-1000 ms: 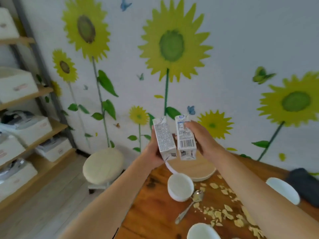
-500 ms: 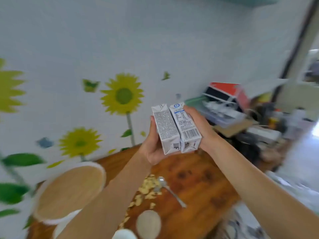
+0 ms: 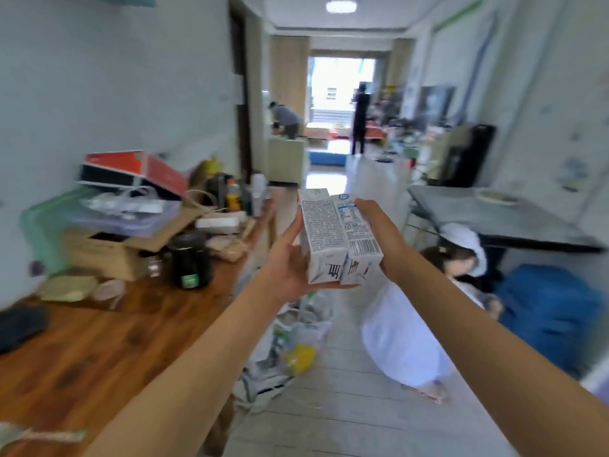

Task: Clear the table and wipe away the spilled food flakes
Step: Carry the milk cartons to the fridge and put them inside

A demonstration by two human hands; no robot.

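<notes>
While you hold both arms out ahead of you, two small white cartons sit pressed side by side between your hands, up in the air past the right-hand edge of the wooden table [image 3: 99, 351]. Your left hand [image 3: 286, 262] cups the left carton [image 3: 318, 235], palm under its base and fingers curled up behind it, gripping it. Your right hand [image 3: 379, 239] wraps the right carton [image 3: 357, 237] from the far side, thumb along the top edge, barcode facing you. The two cartons touch along their long sides and lean a little to the left.

Over on the table, the far end is crowded: a cardboard box [image 3: 108, 249] carries a clear plastic bin [image 3: 131, 212] with a red-and-black box [image 3: 138, 169] on top, and a dark jar [image 3: 191, 262] stands just in front of them. A dark cloth [image 3: 19, 328] lies at the left edge, close to you.

Down on the floor, just beside the table's right edge, there is a heap of plastic bags [image 3: 293, 344] with something yellow inside. A white bag [image 3: 398, 334] stands to the right of that, below your right forearm. A dark table [image 3: 494, 219] stands against the right wall. Everything is blurred; finer detail cannot be read.
</notes>
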